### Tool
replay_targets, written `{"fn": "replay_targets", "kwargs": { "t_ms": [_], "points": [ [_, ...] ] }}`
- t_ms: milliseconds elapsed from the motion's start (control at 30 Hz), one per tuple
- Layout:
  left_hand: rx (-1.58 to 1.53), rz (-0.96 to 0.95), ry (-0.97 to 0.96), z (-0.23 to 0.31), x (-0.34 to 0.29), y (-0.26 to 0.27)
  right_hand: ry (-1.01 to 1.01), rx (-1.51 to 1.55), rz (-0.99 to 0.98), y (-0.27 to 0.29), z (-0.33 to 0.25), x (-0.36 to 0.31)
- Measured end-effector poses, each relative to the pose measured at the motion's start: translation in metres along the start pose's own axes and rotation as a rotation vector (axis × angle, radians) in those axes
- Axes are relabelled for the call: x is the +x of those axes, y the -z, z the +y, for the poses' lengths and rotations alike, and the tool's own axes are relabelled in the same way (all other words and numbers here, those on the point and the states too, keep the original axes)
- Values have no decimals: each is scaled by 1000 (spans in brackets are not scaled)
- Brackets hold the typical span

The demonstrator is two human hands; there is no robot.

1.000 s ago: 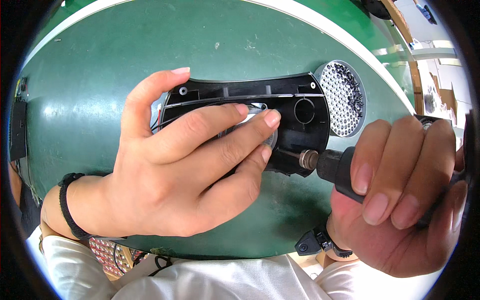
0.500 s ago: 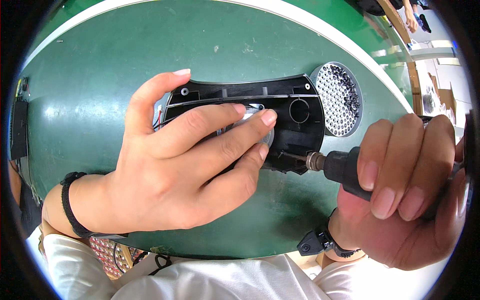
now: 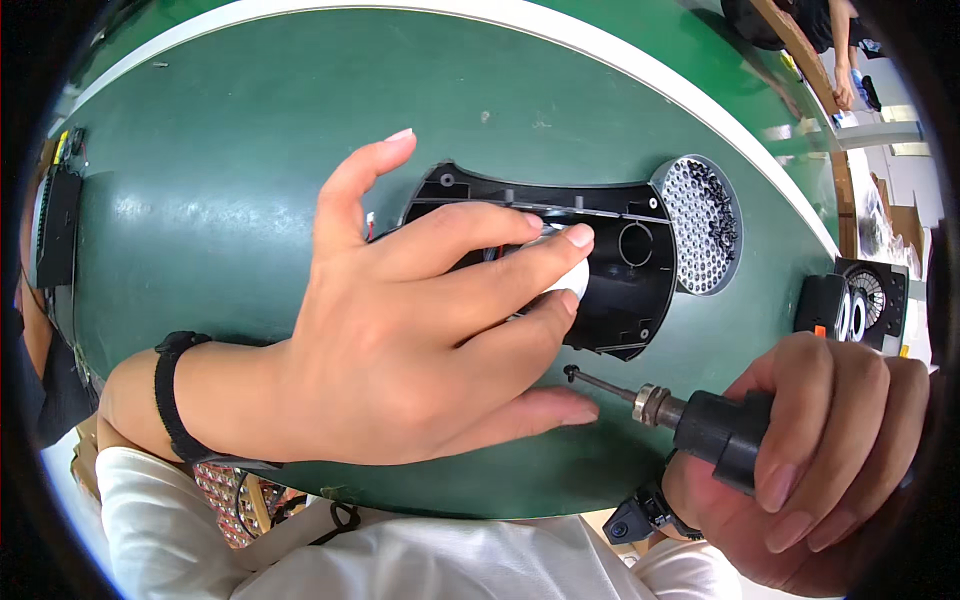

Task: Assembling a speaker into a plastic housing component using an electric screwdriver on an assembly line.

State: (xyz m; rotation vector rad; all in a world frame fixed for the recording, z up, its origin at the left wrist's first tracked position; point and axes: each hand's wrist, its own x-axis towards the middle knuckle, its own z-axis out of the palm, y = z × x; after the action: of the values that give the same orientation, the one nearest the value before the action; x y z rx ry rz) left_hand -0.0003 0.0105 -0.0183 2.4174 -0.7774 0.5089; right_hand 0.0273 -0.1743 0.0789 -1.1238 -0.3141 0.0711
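My left hand (image 3: 430, 320) lies spread over a black plastic housing (image 3: 625, 290), fingers stretched out and apart. Its fingertips rest on a round white-silver part (image 3: 572, 284) in the middle of the housing, and the palm hides the housing's left portion. In my right hand (image 3: 830, 450), fingers wrapped round it, is a black power screwdriver (image 3: 720, 430). The thin bit points left, just below the housing's near edge and not touching it. A small black screw (image 3: 571, 373) sits on the bit's tip, close to my left thumb.
Touching the housing's right end is a round tray (image 3: 700, 230) with many holes and a heap of black screws. Black speaker-like units (image 3: 850, 305) stand at the table's right edge. A dark box (image 3: 58, 225) is at the far left. Another person's arm (image 3: 843, 60) shows at upper right.
The screwdriver's tip has come away from the housing toward me, and the bit with its screw now shows. Housing, tray and left hand appear further right in view; my left thumb now shows.
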Motion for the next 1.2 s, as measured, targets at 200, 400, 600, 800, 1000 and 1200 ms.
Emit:
{"fn": "replay_targets", "kwargs": {
  "t_ms": [200, 400, 600, 800, 1000, 1200],
  "points": [
    [-10, 26, -67, -6, -4, -1, 22, 22, -17, 4, 2, -4],
    [-49, 55, -56, -5, -3, 1, 52, 23, -10, -1, 5, 0],
    [-42, 64, -56, -6, -4, -4, 79, 33, -9, 12, -7, -13],
    [-39, 24, -61, -5, -4, -2, 106, 45, -7, 16, -7, -15],
    [-73, 21, -45, -3, -1, -2, 138, 54, -7, -9, 20, 10],
    [-13, 71, 24, 0, 0, -10, 161, 50, -12, 30, -14, -10]
  ]
}}
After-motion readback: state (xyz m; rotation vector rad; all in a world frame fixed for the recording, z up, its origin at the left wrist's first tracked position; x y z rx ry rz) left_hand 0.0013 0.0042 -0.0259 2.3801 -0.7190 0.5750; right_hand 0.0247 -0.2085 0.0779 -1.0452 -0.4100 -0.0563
